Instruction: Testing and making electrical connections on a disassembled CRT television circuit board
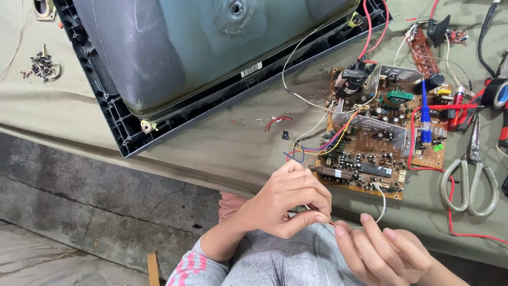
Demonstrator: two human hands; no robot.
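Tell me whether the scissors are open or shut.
Shut: the scissors lie flat on the cloth right of the circuit board, blades together, handles nearly touching.

Circuit board [378, 130] right of picture tube [196, 53], scissors [471, 175] further right.

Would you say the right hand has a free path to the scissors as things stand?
Probably yes: the scissors lie in the open just beyond the right hand, though its fingers pinch a thin wire.
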